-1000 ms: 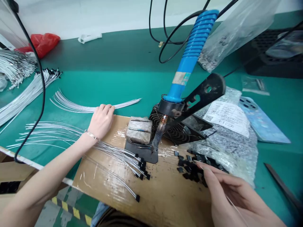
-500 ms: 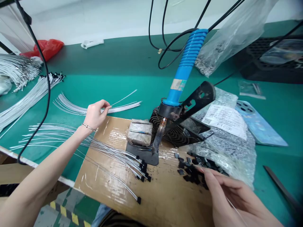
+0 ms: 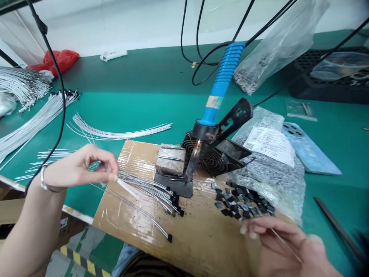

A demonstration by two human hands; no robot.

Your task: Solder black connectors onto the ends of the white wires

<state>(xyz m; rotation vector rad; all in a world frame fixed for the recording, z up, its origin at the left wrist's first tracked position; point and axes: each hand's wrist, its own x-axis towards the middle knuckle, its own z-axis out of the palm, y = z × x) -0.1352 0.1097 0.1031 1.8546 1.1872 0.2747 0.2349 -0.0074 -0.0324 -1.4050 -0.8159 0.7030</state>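
Observation:
Between the thumb and forefinger of my left hand (image 3: 89,166) is a white wire (image 3: 127,188), its free end blurred and pointing right over the cardboard. Beneath and beyond it lies a bunch of white wires (image 3: 144,184) with black connectors (image 3: 175,199) on their right ends. One wire with a black connector (image 3: 169,237) rests apart, nearer the front. My right hand (image 3: 282,238) is curled with a thin silvery wire or rod (image 3: 285,243) across its fingers; the fingertips are blurred. It is just in front of a pile of small black pieces (image 3: 242,200).
A blue-handled soldering iron (image 3: 221,80) stands in a holder, its tip down beside a block (image 3: 170,159). Behind are a black fan (image 3: 221,157) and bubble wrap (image 3: 268,173). Loose white wires (image 3: 123,134) lie on the green mat. A phone-like blue item (image 3: 311,148) sits right.
My left hand has come from the far wire bunch toward me, carrying one white wire over the cardboard. My right hand has drawn slightly back from the black pieces.

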